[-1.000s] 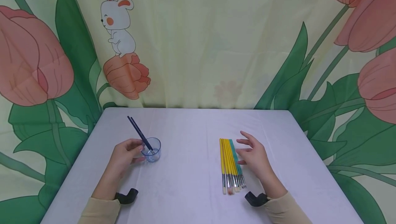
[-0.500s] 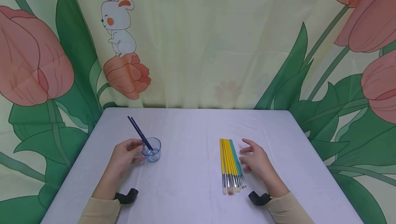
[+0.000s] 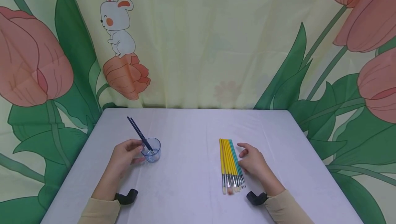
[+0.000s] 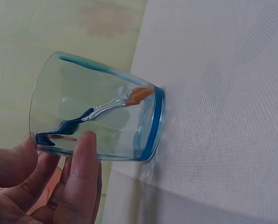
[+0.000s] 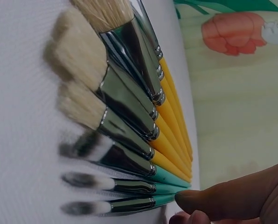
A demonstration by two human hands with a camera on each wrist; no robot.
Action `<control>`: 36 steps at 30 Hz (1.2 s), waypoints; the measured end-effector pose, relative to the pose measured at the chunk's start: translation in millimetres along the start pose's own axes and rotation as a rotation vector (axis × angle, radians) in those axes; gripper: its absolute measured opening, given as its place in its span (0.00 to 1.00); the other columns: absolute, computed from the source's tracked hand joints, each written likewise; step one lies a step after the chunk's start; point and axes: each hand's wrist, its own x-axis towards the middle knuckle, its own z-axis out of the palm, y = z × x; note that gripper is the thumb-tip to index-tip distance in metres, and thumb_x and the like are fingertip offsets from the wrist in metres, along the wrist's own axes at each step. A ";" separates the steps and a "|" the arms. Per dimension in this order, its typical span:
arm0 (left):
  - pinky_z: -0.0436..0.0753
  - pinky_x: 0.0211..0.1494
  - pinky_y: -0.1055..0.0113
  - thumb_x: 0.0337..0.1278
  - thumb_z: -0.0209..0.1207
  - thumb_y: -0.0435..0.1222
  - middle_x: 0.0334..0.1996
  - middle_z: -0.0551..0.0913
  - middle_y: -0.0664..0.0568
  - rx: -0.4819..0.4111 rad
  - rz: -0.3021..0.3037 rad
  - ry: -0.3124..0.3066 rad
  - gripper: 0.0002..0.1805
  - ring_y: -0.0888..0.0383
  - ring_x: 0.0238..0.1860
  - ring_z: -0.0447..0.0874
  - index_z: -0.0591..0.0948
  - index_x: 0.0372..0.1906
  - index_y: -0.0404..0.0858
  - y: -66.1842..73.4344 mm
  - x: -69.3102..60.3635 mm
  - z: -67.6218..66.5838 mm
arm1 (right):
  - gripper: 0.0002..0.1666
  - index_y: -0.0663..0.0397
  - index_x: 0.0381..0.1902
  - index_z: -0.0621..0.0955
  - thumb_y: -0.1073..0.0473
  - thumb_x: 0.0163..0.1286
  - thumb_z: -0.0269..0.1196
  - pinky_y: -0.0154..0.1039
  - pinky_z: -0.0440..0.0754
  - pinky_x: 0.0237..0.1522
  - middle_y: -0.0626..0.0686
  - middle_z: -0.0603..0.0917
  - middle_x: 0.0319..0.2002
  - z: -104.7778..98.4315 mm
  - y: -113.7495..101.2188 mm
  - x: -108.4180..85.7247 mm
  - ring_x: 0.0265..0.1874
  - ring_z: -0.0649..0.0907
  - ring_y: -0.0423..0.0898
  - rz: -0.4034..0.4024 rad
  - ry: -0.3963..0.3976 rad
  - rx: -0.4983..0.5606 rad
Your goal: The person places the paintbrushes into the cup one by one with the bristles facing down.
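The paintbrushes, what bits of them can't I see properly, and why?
- Teal brushes: right wrist view, bristle tips blurred.
- Yellow brushes: right wrist view, some bristles cut off by top edge.
- Dark brushes: left wrist view, upper handles hidden by left hand; head view, bristles too small inside the cup.

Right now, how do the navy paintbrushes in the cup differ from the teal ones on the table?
The navy-handled paintbrushes lean inside the clear cup, while the teal-handled paintbrushes lie flat on the white tablecloth. The navy ones' visible bristles look orange; the teal ones' tips look dark and white. Both have silvery ferrules.
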 end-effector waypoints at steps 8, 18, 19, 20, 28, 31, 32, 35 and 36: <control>0.94 0.52 0.62 0.81 0.59 0.35 0.70 0.78 0.33 0.009 0.008 -0.004 0.22 0.38 0.69 0.81 0.77 0.72 0.34 0.7 0.1 -1.7 | 0.43 0.55 0.74 0.76 0.72 0.59 0.71 0.34 0.84 0.27 0.56 0.80 0.38 1.3 -0.7 2.7 0.29 0.79 0.49 -0.017 0.016 -0.059; 0.94 0.51 0.64 0.81 0.58 0.33 0.69 0.79 0.35 0.011 0.017 0.008 0.20 0.39 0.69 0.81 0.78 0.71 0.34 0.2 -1.1 -0.2 | 0.37 0.60 0.69 0.80 0.72 0.59 0.68 0.35 0.76 0.28 0.55 0.79 0.32 0.2 -5.1 7.8 0.30 0.78 0.49 -0.024 0.017 -0.133; 0.94 0.51 0.64 0.81 0.58 0.33 0.69 0.79 0.35 0.011 0.018 0.008 0.20 0.39 0.69 0.81 0.78 0.71 0.34 0.1 -1.1 -0.1 | 0.37 0.60 0.69 0.80 0.71 0.59 0.69 0.35 0.76 0.27 0.55 0.79 0.32 0.0 -5.4 8.1 0.29 0.78 0.49 -0.025 0.015 -0.144; 0.94 0.51 0.64 0.81 0.58 0.33 0.69 0.79 0.35 0.012 0.016 0.008 0.20 0.39 0.69 0.81 0.78 0.71 0.34 0.2 -1.3 0.1 | 0.37 0.60 0.69 0.80 0.71 0.59 0.69 0.36 0.75 0.27 0.55 0.79 0.32 -0.2 -5.4 8.7 0.29 0.78 0.49 -0.027 0.014 -0.158; 0.94 0.51 0.64 0.81 0.58 0.34 0.69 0.79 0.35 0.016 0.013 0.007 0.21 0.39 0.69 0.81 0.77 0.71 0.34 -0.5 -0.4 0.4 | 0.34 0.60 0.67 0.81 0.69 0.59 0.68 0.36 0.72 0.26 0.55 0.79 0.30 -1.3 -9.5 9.3 0.28 0.77 0.49 -0.042 0.019 -0.250; 0.94 0.51 0.64 0.81 0.58 0.35 0.70 0.78 0.35 0.019 0.013 0.008 0.21 0.39 0.69 0.81 0.77 0.72 0.34 -1.7 0.8 0.1 | 0.34 0.61 0.67 0.81 0.71 0.59 0.65 0.36 0.73 0.25 0.56 0.80 0.31 -1.4 -12.0 7.9 0.29 0.78 0.50 -0.038 0.022 -0.258; 0.94 0.50 0.64 0.81 0.59 0.36 0.70 0.78 0.35 0.020 0.013 0.009 0.22 0.39 0.69 0.81 0.77 0.72 0.34 -2.1 1.3 -0.1 | 0.34 0.62 0.67 0.80 0.71 0.59 0.64 0.36 0.74 0.25 0.56 0.80 0.32 -1.5 -12.3 7.8 0.30 0.78 0.50 -0.035 0.021 -0.254; 0.94 0.50 0.64 0.81 0.59 0.36 0.70 0.78 0.35 0.021 0.013 0.007 0.22 0.39 0.69 0.81 0.77 0.72 0.34 -2.6 1.9 -0.2 | 0.35 0.61 0.67 0.80 0.72 0.58 0.64 0.35 0.75 0.25 0.57 0.81 0.33 -2.5 -11.6 10.2 0.31 0.79 0.50 -0.034 0.012 -0.245; 0.94 0.50 0.64 0.81 0.59 0.36 0.70 0.78 0.35 0.020 0.011 0.007 0.22 0.39 0.69 0.81 0.77 0.72 0.35 -2.6 2.0 0.1 | 0.35 0.61 0.67 0.81 0.72 0.58 0.65 0.35 0.75 0.25 0.57 0.81 0.34 -3.2 -10.8 11.3 0.31 0.79 0.50 -0.032 0.005 -0.236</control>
